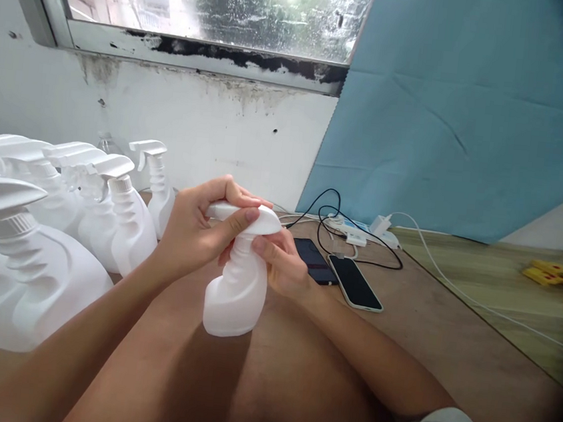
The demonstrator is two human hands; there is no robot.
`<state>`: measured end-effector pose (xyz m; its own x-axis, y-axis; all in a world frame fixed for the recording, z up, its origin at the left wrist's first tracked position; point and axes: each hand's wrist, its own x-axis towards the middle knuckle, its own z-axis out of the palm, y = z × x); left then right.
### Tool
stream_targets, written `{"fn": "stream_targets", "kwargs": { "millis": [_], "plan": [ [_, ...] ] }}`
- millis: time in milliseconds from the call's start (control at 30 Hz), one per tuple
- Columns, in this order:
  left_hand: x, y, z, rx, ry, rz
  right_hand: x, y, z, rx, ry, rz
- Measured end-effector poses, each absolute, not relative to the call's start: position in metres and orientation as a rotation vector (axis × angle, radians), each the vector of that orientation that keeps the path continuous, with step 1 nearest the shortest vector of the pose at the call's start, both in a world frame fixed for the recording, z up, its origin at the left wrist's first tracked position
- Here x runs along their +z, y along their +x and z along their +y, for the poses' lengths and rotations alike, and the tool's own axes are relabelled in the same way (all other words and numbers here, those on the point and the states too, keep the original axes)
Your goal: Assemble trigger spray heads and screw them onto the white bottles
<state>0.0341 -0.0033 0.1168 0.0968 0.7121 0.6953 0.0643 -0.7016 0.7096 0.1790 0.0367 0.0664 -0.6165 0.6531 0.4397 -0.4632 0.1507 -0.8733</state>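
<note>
A white spray bottle (238, 297) stands in front of me on the brown tabletop, its trigger head on top. My left hand (204, 223) is closed around the spray head (266, 221), with the thumb lying along its near side. Just below, my right hand (283, 261) grips the bottle's neck, thumb against the collar and the fingers partly hidden behind. To the left, several more white spray bottles (131, 232) stand in rows with their spray heads on. One spray bottle (156, 181) is apart at the back, near the wall.
Two phones, one dark (314, 260) and one with a pale case (355, 284), lie on the brown table (429, 341) at right. Behind them are a power strip (360, 230) and looped black cable (335, 206). Yellow objects (559, 275) lie at far right. A window (223, 3) is above.
</note>
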Motion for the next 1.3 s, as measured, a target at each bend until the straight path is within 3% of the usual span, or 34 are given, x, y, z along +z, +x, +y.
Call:
{"fn": "stream_targets", "kwargs": {
  "millis": [1300],
  "plan": [
    [0.1184,0.0353,-0.0061,1.594,1.894,0.695,0.0589,0.1780,0.0375,1.480,-0.092,-1.642]
  ]
}}
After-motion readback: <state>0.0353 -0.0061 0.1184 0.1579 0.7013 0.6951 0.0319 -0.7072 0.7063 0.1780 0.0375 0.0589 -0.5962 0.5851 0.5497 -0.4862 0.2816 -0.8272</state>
